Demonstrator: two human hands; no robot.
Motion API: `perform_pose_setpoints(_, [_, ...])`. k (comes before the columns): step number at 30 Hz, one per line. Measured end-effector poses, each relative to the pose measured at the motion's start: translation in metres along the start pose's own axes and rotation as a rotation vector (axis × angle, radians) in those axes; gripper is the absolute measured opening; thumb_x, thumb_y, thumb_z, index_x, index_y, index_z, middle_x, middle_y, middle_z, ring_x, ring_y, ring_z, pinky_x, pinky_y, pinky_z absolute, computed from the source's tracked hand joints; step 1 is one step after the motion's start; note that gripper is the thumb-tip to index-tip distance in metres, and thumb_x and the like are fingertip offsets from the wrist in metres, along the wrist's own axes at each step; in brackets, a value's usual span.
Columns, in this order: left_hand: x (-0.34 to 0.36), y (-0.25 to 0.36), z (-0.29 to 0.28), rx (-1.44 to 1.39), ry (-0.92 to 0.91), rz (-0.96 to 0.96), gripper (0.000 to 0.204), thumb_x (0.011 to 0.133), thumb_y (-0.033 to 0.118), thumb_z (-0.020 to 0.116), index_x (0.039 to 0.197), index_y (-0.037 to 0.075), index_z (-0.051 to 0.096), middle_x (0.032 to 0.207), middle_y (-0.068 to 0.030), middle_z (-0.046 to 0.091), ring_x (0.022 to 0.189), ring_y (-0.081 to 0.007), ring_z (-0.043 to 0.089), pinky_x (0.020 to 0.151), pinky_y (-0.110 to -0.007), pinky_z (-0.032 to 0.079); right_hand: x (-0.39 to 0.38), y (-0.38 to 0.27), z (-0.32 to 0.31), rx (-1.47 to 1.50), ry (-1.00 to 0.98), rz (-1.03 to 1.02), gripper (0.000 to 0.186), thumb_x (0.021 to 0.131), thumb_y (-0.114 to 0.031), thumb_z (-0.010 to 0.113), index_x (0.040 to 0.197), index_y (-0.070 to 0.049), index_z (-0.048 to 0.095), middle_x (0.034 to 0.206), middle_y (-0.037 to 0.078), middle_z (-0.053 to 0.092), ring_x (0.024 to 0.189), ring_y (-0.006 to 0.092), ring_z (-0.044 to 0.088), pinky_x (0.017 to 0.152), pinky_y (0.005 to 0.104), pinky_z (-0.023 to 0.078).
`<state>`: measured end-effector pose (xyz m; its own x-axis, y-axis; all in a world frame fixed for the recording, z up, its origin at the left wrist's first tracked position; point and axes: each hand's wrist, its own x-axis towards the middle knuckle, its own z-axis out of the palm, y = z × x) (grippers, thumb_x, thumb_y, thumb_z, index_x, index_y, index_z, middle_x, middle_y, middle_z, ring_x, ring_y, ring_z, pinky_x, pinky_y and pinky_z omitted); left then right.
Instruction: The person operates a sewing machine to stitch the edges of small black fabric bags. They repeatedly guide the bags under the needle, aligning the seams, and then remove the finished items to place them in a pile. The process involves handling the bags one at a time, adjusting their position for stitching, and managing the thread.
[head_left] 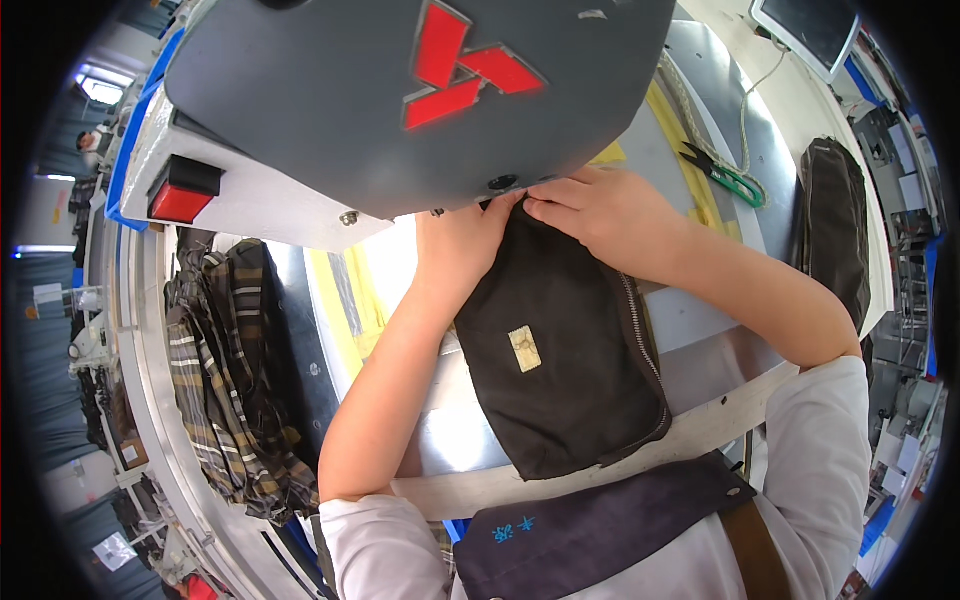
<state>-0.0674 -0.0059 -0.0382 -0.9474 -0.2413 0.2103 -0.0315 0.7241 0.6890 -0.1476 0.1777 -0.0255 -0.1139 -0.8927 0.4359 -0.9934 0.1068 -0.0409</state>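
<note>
A black fabric pouch point(560, 300) lies in front of me, with a zipper along its right side and a small cream label on its face. My left hand point(462, 245) is closed at the pouch's upper left edge; its thumb presses the cloth while the other fingers go out of sight under the grey machine head point(330, 110). At the top right corner of the pouch, my right hand point(610, 220) pinches the same edge between thumb and fingers. Both sets of fingertips nearly meet just below the machine head, which hides what lies behind them.
Green-handled thread snips point(735, 180) rest at the upper right beside a cord. Plaid cloth point(225, 380) hangs along the left table side. Another dark zippered piece point(835, 230) lies at the far right. A red switch point(183, 200) sits on the machine's left. Yellow tape strips point(345, 300) mark the table.
</note>
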Motion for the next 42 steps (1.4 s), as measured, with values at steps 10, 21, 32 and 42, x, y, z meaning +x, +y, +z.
perform_pose_setpoints(10, [-0.032, 0.022, -0.021, 0.257, 0.015, 0.439, 0.025, 0.082, 0.011, 0.068, 0.103, -0.001, 0.065, 0.109, -0.012, 0.065, 0.1, -0.0305, 0.062, 0.084, -0.037, 0.049, -0.002, -0.005, 0.0, -0.012, 0.016, 0.047, 0.018, 0.078, -0.009, 0.058, 0.095, -0.003, 0.062, 0.094, 0.003, 0.057, 0.09, 0.0195, 0.059, 0.072, 0.0311, 0.053])
perform_pose_setpoints(21, [-0.033, 0.02, -0.024, 0.216, -0.12, 0.447, 0.038, 0.076, 0.016, 0.072, 0.107, -0.003, 0.061, 0.118, -0.0132, 0.059, 0.106, -0.0307, 0.058, 0.091, -0.038, 0.048, 0.014, -0.004, -0.011, 0.334, -0.109, 0.711, 0.013, 0.079, -0.015, 0.062, 0.083, -0.003, 0.063, 0.082, 0.011, 0.062, 0.077, 0.0308, 0.062, 0.068, 0.041, 0.05])
perform_pose_setpoints(32, [-0.033, 0.018, -0.023, 0.222, -0.136, 0.445, 0.039, 0.074, 0.015, 0.073, 0.108, -0.001, 0.06, 0.121, -0.0112, 0.059, 0.108, -0.0304, 0.058, 0.092, -0.038, 0.047, 0.021, 0.005, -0.012, 0.607, -0.17, 0.857, 0.016, 0.077, -0.014, 0.063, 0.087, -0.001, 0.061, 0.074, 0.009, 0.063, 0.071, 0.024, 0.062, 0.065, 0.0362, 0.048])
perform_pose_setpoints(42, [-0.033, 0.018, -0.025, 0.255, -0.134, 0.441, 0.04, 0.073, 0.017, 0.073, 0.108, 0.001, 0.06, 0.12, -0.0109, 0.06, 0.11, -0.0309, 0.057, 0.094, -0.04, 0.046, 0.028, 0.002, -0.023, 0.455, -0.302, 0.803, 0.021, 0.078, -0.018, 0.067, 0.092, -0.004, 0.06, 0.076, 0.007, 0.063, 0.074, 0.0225, 0.062, 0.066, 0.0361, 0.048])
